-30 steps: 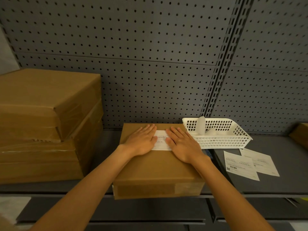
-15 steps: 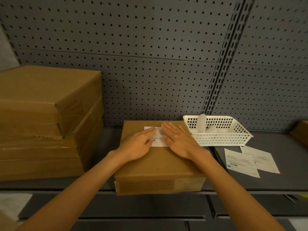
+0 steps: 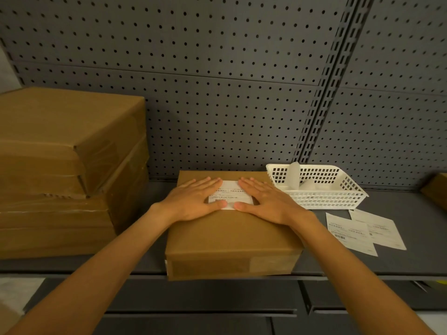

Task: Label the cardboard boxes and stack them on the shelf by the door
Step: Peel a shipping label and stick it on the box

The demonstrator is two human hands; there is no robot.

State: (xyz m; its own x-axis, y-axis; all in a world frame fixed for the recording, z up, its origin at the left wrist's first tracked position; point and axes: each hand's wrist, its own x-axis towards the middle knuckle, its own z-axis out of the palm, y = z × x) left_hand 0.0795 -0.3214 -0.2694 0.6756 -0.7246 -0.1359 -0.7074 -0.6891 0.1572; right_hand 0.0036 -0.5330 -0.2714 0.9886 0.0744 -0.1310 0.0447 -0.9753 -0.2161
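Fingers first: left hand (image 3: 193,201) lies flat, palm down, fingers straight and close together, holding nothing, just pressing on the left part of the label (image 3: 229,195). Right hand (image 3: 267,204) does the same on the right part, fingers flat and slightly spread, thumb along the label's near edge. Both thumbs nearly meet at the label's front; a strip of white w/ print and a barcode shows between the hands.

Label sits on top of the box (image 3: 229,238), toward its back edge. Box is on the shelf (image 3: 362,264), front face flush w/ or slightly over the shelf lip. Just right of it, touching or nearly so, a white basket (image 3: 338,197) w/ what looks like backing paper standing in it. In front of the basket, two more labels (image 3: 362,232) lie flat on the shelf, overlapping.

Left, well apart from the hands: a stack (image 3: 60,170) of bigger boxes, at least two high. No labels visible on them from here, can't tell if they have any. Far right, a corner of another box (image 3: 436,189).

Progress, my read: this box is at the smoothing-down stage, label looks stuck. Left: move it to the stack, then prob two more boxes for the spare labels. Roughly mid-task.
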